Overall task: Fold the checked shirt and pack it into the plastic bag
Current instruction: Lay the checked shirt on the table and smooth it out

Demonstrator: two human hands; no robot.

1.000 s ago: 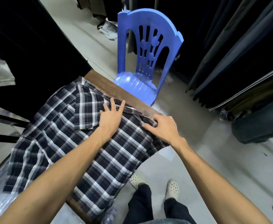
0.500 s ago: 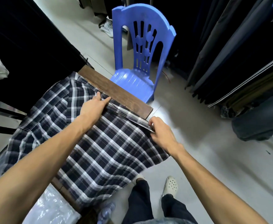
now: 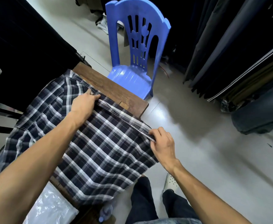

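wooden table – checked shirt spread over it, hem hanging off the near edge | blue chair just beyond | plastic bag near-left | left hand – fingers curled, gripping the shirt's far edge | right hand pinching the same edge, off the table corner

Shirt spread on the surface

The shirt is laid over the surface; a chair is placed beyond, a plastic bag nearer left.

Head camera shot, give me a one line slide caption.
Both hands, left and right, pinch the folded edge of a checked shirt on a wooden table.
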